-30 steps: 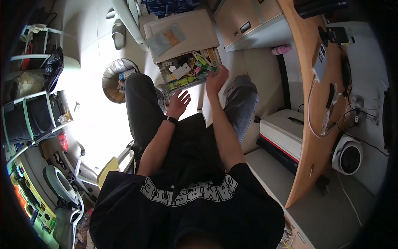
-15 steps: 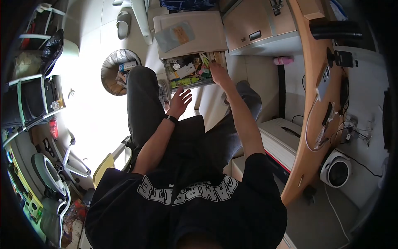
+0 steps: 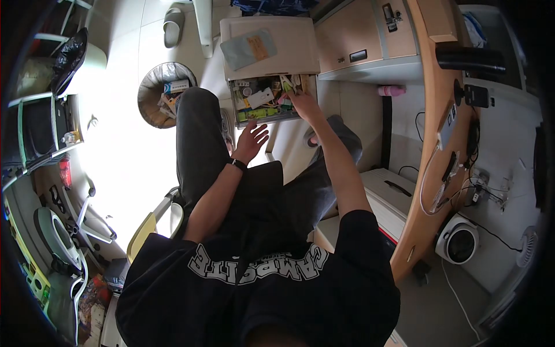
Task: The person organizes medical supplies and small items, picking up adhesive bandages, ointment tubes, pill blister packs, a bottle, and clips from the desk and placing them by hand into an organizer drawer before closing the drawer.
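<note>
Drawer (image 3: 276, 121), one, pulled out from beneath the pale top (image 3: 300, 49) of a small cabinet and filled with mixed small articles. Among its contents: a white rectangular piece (image 3: 260, 98), lying near the middle, and a bright green packet (image 3: 258, 113) along the front edge. Right hand (image 3: 303, 106): reaching over the drawer's right side, fingers partly curled among the contents; whether they grip anything cannot be told. Left hand (image 3: 250, 143): open, fingers slightly spread, holding nothing, just in front of the drawer; black wristband (image 3: 237, 164) at the wrist. Upon the cabinet top: one flat grey-blue pouch (image 3: 240, 53). Left of the drawer, beyond the knee: a round, lined waste bin (image 3: 149, 95) containing a blue-and-white box (image 3: 176, 86). Right, well apart: a pink bottle (image 3: 392, 91).
</note>
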Demonstrator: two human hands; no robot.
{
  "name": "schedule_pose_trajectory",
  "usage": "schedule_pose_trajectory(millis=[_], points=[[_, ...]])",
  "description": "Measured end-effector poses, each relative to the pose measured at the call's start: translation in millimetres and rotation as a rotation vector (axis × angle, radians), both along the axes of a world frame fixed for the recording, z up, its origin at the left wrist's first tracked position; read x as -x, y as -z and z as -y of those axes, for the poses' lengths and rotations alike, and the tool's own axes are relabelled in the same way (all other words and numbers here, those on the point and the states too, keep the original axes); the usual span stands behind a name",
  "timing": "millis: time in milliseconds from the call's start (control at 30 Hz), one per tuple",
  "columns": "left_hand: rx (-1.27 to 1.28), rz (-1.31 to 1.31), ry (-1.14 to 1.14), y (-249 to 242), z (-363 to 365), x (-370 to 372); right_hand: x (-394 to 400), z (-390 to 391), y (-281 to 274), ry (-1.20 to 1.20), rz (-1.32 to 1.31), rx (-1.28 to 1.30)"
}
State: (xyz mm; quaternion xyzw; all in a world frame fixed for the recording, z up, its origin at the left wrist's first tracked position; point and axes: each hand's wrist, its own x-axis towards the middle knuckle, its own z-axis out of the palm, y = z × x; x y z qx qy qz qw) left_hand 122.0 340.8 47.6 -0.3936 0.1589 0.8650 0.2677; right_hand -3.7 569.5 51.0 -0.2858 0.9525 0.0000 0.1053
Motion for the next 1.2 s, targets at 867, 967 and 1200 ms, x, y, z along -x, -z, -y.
schedule_pose_trajectory(millis=[867, 967, 1200], points=[[0.132, -0.182, 0.011, 11, 21, 149, -49, -19, -26, 1.209, 1.068, 1.886], [0.138, -0.219, 0.024, 7, 26, 145, -24, -28, 25, 1.288, 0.983, 1.570], [0.210, -0.330, -0.004, 8, 24, 136, 1, -26, 116, 0.856, 0.650, 0.958]])
